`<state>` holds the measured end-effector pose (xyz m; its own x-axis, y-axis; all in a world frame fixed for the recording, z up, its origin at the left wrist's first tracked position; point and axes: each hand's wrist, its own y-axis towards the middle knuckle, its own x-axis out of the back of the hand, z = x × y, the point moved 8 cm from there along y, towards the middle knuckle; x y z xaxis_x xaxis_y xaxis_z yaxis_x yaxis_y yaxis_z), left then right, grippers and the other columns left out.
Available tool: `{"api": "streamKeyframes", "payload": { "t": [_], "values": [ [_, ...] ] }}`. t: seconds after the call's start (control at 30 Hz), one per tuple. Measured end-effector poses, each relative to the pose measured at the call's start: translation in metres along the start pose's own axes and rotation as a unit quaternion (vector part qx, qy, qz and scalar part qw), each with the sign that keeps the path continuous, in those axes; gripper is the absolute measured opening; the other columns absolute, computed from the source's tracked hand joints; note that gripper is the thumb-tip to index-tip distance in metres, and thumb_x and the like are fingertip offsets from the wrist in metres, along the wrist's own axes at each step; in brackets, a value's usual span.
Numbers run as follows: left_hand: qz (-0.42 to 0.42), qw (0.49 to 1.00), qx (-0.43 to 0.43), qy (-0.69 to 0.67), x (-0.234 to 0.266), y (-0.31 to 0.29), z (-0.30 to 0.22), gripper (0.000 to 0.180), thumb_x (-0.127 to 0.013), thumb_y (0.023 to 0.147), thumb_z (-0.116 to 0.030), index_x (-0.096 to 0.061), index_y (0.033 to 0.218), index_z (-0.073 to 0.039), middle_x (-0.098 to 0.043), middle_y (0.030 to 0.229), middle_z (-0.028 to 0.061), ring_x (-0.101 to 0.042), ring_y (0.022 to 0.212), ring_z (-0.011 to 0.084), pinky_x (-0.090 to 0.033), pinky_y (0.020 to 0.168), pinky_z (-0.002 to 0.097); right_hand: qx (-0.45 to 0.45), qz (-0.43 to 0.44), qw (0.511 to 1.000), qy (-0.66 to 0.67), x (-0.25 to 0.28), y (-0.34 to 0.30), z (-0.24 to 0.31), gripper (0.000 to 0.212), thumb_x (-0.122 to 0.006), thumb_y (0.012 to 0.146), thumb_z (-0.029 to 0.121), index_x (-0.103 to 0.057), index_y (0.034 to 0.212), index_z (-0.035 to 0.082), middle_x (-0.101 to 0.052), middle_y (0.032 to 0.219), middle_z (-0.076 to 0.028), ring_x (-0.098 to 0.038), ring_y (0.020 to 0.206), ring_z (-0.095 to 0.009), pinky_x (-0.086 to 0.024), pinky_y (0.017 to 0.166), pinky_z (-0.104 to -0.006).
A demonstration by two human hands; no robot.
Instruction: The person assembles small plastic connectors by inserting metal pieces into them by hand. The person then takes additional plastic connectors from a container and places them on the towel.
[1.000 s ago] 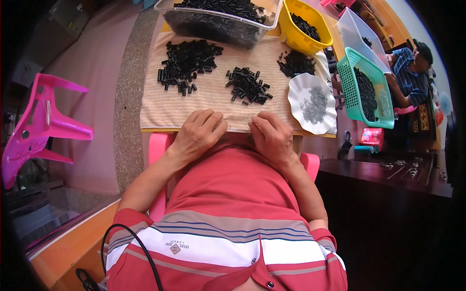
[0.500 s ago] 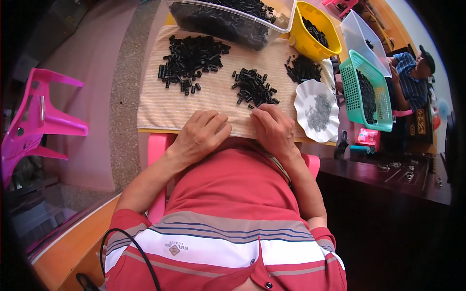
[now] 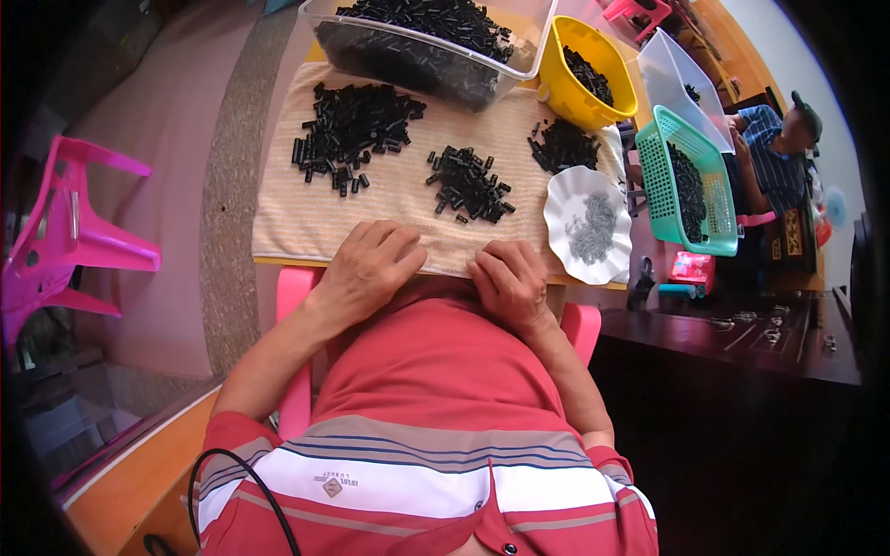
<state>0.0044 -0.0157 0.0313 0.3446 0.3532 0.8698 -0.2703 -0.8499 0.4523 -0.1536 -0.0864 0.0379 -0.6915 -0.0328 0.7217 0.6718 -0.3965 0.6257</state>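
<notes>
- At the near edge of the table, the left hand (image 3: 366, 269) lay palm down on the beige ribbed cloth (image 3: 306, 222), fingers loosely spread and gripping nothing.
- Just beside it, the right hand (image 3: 508, 281) rested on the same edge with fingers curled under; whether anything sat inside them could not be told.
- Nearest the hands, a small heap of black tubular parts (image 3: 468, 183) lay on the cloth, apart from both.
- Farther left, a larger heap of the same parts (image 3: 352, 130) was spread out.
- A third heap (image 3: 565, 145) sat to the right, beside a white scalloped dish (image 3: 561, 218) holding small grey pieces.
- Beyond the heaps stood a clear plastic tub (image 3: 417, 60) full of black parts and a yellow bowl (image 3: 556, 83).
- Off the right side stood a green basket (image 3: 663, 176); a pink chair (image 3: 69, 232) stood on the floor at left.
</notes>
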Motion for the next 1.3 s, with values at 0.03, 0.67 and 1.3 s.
{"api": "streamKeyframes", "payload": {
  "t": [0.03, 0.67, 1.3],
  "values": [
    [0.019, 1.000, -0.003, -0.014, -0.001, 0.001, 0.001, 0.021, -0.066, 0.081, -0.019, -0.064, 0.098, -0.006, -0.062, 0.112, 0.0101, -0.061, 0.103, 0.0273, -0.050, 0.088, 0.0397, 0.000, -0.004, 1.000, -0.002, 0.001, -0.001, -0.001, 0.017, -0.078, 0.075, 0.003, -0.067, 0.088, 0.004, -0.065, 0.087, -0.008, -0.062, 0.073, -0.027, -0.050, 0.063, -0.0366],
    [-0.128, 0.858, 0.483, -0.122, 0.030, -0.096, 0.182, 0.034, -0.069, 0.093, -0.026, -0.063, 0.119, -0.004, -0.067, 0.115, 0.0215, -0.064, 0.111, 0.0379, -0.050, 0.094, 0.0432, 0.048, 0.039, 0.998, -0.023, 0.000, -0.004, 0.002, 0.035, -0.086, 0.069, 0.026, -0.068, 0.091, 0.006, -0.064, 0.092, -0.007, -0.062, 0.080, -0.026, -0.051, 0.071, -0.0372],
    [-0.168, 0.846, 0.503, -0.061, 0.043, -0.093, 0.152, 0.028, -0.072, 0.091, -0.022, -0.067, 0.110, -0.001, -0.072, 0.106, 0.0215, -0.069, 0.100, 0.0376, -0.053, 0.087, 0.0434, 0.073, 0.045, 0.996, -0.032, -0.001, -0.010, 0.002, 0.032, -0.082, 0.068, 0.018, -0.067, 0.095, 0.007, -0.062, 0.093, -0.006, -0.061, 0.081, -0.024, -0.050, 0.071, -0.0358]
  ]
}}
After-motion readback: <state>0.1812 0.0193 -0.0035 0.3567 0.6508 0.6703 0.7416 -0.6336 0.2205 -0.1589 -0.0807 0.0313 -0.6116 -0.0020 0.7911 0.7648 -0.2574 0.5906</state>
